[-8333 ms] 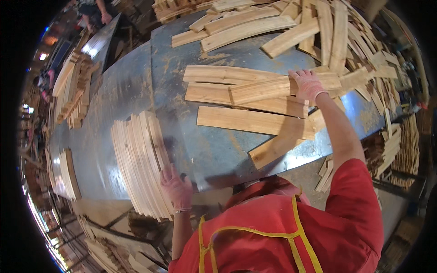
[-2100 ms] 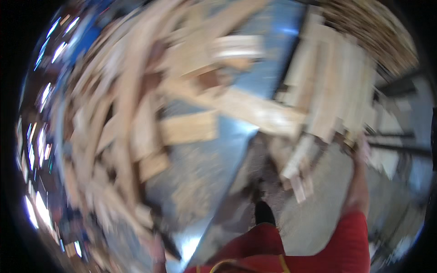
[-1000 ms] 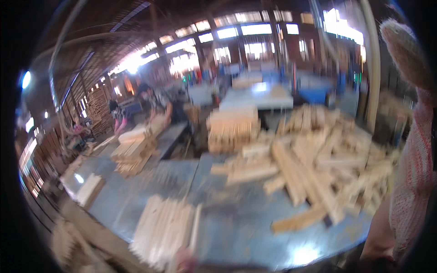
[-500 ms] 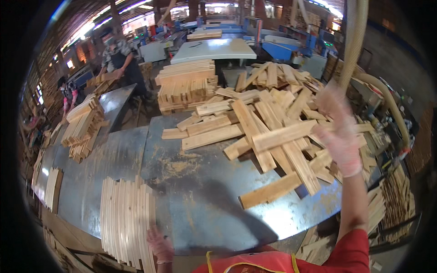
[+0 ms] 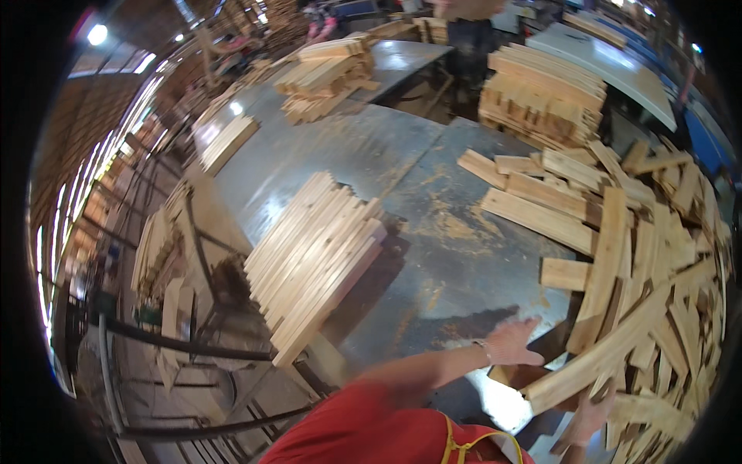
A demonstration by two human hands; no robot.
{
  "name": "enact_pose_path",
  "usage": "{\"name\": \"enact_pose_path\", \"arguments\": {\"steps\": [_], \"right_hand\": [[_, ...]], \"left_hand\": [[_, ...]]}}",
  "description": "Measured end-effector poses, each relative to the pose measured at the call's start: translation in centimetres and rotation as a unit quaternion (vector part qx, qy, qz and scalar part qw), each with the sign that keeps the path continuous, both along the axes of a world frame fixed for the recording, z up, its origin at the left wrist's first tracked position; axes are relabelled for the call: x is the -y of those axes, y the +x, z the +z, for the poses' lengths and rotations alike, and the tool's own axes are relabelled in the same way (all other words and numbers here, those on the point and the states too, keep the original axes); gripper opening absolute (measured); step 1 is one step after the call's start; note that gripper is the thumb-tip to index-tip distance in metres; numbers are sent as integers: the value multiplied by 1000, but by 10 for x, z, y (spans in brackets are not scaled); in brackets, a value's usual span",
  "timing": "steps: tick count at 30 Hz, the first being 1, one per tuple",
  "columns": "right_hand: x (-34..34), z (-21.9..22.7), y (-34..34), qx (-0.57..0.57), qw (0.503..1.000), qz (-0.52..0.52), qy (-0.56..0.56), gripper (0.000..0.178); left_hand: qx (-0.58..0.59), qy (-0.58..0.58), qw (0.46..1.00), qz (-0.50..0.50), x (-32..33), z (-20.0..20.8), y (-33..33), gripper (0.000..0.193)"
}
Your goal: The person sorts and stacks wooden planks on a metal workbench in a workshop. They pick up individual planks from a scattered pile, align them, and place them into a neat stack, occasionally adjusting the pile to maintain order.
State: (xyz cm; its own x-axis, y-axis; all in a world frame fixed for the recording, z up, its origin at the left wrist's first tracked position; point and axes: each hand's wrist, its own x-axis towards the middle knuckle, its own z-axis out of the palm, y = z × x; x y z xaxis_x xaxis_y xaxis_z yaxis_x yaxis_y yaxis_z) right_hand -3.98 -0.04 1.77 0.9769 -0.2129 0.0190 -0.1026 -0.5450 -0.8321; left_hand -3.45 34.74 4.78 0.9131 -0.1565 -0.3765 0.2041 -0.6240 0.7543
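Note:
My left hand (image 5: pixel 510 342), apparently in a thin pale glove, reaches out over the metal table with its fingers spread. It is empty, close to the end of a darker short board (image 5: pixel 519 376). At the lower right, my right hand (image 5: pixel 592 417) is at the near edge of a long wooden board (image 5: pixel 618 340), its fingers closing on it and partly hidden. That board lies slanting across a loose heap of boards (image 5: pixel 680 309). Left of my arms, a neat row of narrow wooden strips (image 5: pixel 317 259) stands packed side by side on the table.
Sawdust marks the metal table (image 5: pixel 371 155). Stacked boards (image 5: pixel 545 93) stand beyond it, with another pile (image 5: pixel 328 73) at the far left and a small bundle (image 5: pixel 229 144) near the left edge. A person (image 5: pixel 469 39) stands at the far side. Dark metal rails (image 5: pixel 193 348) run at lower left.
The view has swung left, so the heap sits farther right. My left hand has left the strip row and come to the heap. My raised right hand has come down to the long board.

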Motion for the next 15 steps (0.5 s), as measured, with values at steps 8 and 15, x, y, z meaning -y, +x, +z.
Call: {"name": "enact_pose_path", "arguments": {"steps": [8,15], "right_hand": [[-158,-1,-82,-112,962,153,197,104],[-222,-111,-61,-214,749,78,622,60]], "left_hand": [[-87,-524,831,164,-9,-51,-55,82],[-93,-136,983,-83,-118,54,-132,67]]}}
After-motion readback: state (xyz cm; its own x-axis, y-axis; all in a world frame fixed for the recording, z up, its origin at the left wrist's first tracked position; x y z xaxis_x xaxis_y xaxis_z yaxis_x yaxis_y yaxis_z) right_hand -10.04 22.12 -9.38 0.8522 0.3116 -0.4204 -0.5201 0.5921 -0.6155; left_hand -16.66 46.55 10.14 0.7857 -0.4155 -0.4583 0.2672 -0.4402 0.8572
